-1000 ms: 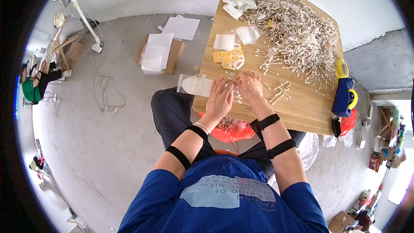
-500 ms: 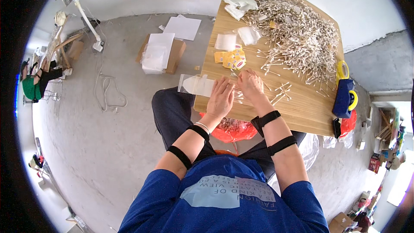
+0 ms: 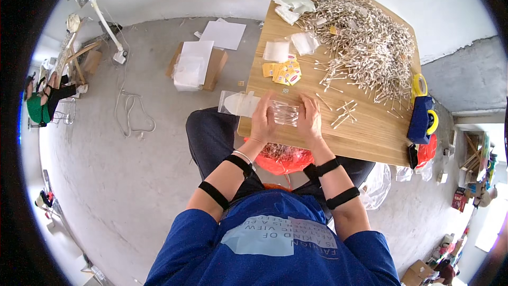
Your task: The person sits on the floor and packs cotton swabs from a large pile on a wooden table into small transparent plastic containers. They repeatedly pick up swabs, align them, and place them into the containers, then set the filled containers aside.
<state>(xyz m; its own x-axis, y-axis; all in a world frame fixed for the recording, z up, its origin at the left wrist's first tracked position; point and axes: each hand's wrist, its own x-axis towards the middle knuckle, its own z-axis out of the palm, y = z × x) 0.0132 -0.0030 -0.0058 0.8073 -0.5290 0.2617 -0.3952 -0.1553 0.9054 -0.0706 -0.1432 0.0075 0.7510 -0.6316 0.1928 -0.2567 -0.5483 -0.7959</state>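
Our 2 hands stand on the near edge of the wooden worktop (image 3: 370, 143), palms facing each other. The fingers of our left hand (image 3: 263, 119) and of our right hand (image 3: 309, 117) lie straight and side by side, not curled around anything; the left fingertips are blurred.

Between the palms, directly to the right of the left hand and to the left of the right, lies a row of cotton swabs (image 3: 286, 114). Their long axes run left to right, so each hand flanks 1 set of tips, and neither hand is clearly nearer. We cannot tell whether the palms press on the tips. The swabs look slim and white, roughly parallel, forming a small ladder-like block.

Just left of the left hand is a clear pouch (image 3: 238, 104) with a white insert, its right end meeting or passing under that hand. Right of the right hand, a few loose swabs (image 3: 345, 114) cross one another. Beyond the hands sit yellow cards (image 3: 283, 70), then clear bags (image 3: 277, 51). A large heap of swabs (image 3: 370, 47) spreads across the far right, and a navy tape dispenser (image 3: 420, 119) stands at the right edge.
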